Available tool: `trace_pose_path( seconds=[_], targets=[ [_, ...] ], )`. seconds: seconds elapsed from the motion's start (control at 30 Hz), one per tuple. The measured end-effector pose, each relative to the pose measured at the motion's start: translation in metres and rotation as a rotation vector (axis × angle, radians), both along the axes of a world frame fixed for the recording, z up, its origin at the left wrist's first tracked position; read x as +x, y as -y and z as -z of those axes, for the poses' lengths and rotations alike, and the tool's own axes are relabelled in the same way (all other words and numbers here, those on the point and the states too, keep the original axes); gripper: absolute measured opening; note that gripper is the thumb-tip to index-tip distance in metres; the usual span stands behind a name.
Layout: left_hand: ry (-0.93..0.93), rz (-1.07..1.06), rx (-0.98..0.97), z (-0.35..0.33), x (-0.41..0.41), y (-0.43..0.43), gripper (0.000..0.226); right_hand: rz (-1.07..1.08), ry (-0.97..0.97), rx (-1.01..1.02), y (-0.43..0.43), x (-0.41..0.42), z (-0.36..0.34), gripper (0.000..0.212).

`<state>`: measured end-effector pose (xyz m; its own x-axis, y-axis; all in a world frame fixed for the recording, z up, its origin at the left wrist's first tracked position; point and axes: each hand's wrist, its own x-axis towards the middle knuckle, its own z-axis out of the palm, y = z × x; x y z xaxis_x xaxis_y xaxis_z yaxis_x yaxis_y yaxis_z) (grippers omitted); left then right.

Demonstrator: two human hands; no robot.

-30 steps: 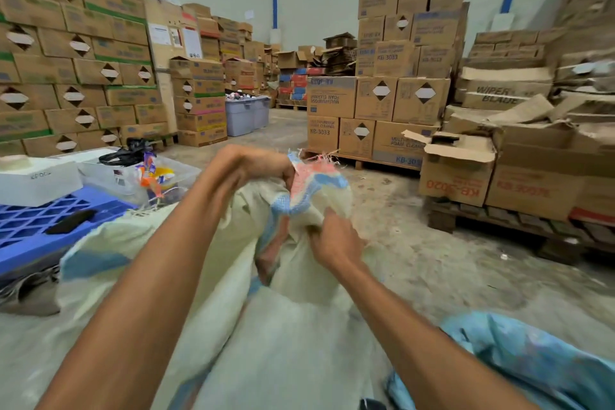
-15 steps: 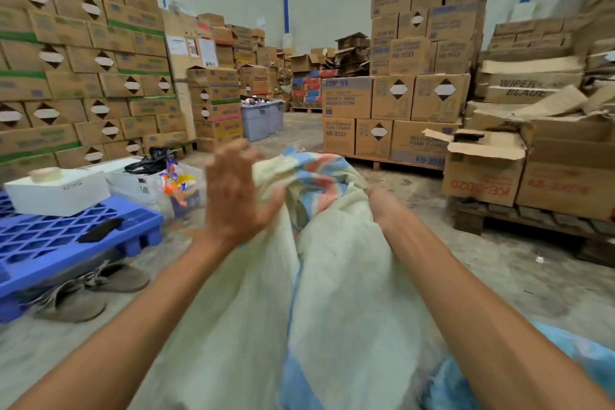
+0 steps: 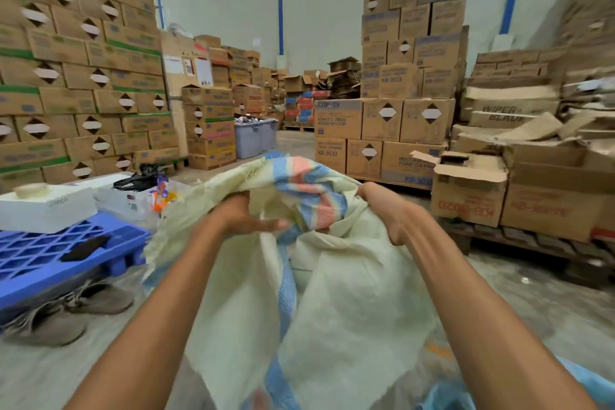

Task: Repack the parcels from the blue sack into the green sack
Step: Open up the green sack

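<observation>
A pale green woven sack (image 3: 349,309) with blue and pink stripes hangs in front of me, its mouth raised and partly spread. My left hand (image 3: 246,220) holds the left side of the rim, with fabric draped over its top. My right hand (image 3: 389,210) grips the right side of the rim, fingers buried in the cloth. A corner of the light blue sack (image 3: 592,389) lies on the floor at the bottom right, by my right forearm. No parcels are visible.
A blue plastic pallet (image 3: 50,253) at my left carries a white box (image 3: 43,206), a dark flat object (image 3: 86,246) and a clear bin. Shoes (image 3: 66,313) lie beneath it. Cardboard boxes on a wooden pallet (image 3: 549,203) stand at the right, with tall carton stacks (image 3: 83,76) on the left.
My left hand, lifted open off the sack half a second ago, has come down onto the left rim. The sack's mouth now spreads wider between both hands.
</observation>
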<state>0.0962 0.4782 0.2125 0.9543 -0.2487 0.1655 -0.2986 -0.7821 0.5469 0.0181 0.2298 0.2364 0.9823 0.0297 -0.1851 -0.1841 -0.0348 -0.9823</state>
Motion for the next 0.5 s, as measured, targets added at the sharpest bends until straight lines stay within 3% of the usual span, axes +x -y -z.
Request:
trace_pose_path(
  seconds=[0.07,0.17,0.23,0.27,0.37,0.4,0.43,0.5],
  targets=[
    [-0.173,0.045,-0.106,-0.012,0.008,-0.021,0.142,-0.035,0.019,-0.008,0.012,-0.001,0.001,0.025],
    [-0.302,0.212,-0.205,-0.013,0.002,-0.024,0.136,-0.054,-0.014,-0.018,0.019,-0.002,0.008,0.028],
    [-0.192,0.219,-0.349,-0.005,-0.008,-0.006,0.12,-0.084,-0.022,-0.07,0.014,0.0,0.012,0.028],
    [-0.153,0.198,-0.532,0.001,-0.009,0.005,0.109,-0.113,-0.028,-0.123,0.009,0.0,0.013,0.029],
    [-0.364,0.146,-1.185,0.001,0.0,0.036,0.051,-0.216,-0.071,-0.301,-0.008,-0.002,0.012,0.027],
    [-0.442,0.1,-1.311,-0.002,0.002,0.044,0.035,-0.248,-0.077,-0.336,-0.012,-0.002,0.011,0.025],
    [-0.463,0.003,-1.345,-0.002,0.007,0.047,0.024,-0.275,-0.078,-0.353,-0.016,-0.005,0.01,0.023],
    [-0.301,-0.233,-1.159,-0.001,0.012,0.049,0.013,-0.273,-0.057,-0.365,-0.014,-0.007,0.006,0.023]
  ],
)
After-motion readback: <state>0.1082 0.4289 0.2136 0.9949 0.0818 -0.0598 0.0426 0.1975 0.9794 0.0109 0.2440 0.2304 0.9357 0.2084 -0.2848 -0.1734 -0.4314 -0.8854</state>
